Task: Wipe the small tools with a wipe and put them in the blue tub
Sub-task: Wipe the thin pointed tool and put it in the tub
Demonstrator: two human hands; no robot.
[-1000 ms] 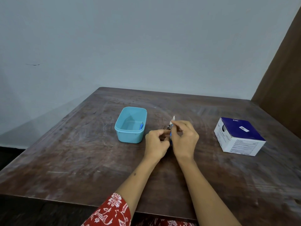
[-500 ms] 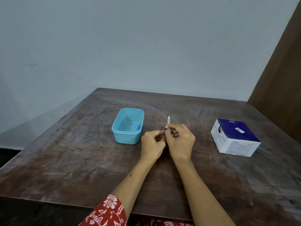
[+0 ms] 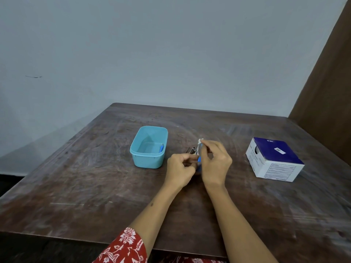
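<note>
Right hand (image 3: 215, 164) has slid the pinched wipe (image 3: 200, 141) up to the tip of the blue-handled tool (image 3: 199, 159) pinched by left hand (image 3: 181, 167), right of blue tub (image 3: 149, 147): wipe stroke nearly done.

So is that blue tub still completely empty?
No. A small blue-handled tool already lies inside the blue tub, against its right wall.

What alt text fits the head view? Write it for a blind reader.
Above a worn wooden table, the left hand holds a small blue-handled tool while the right hand pinches a white wipe at its tip. A blue tub sits left, a box right.
</note>
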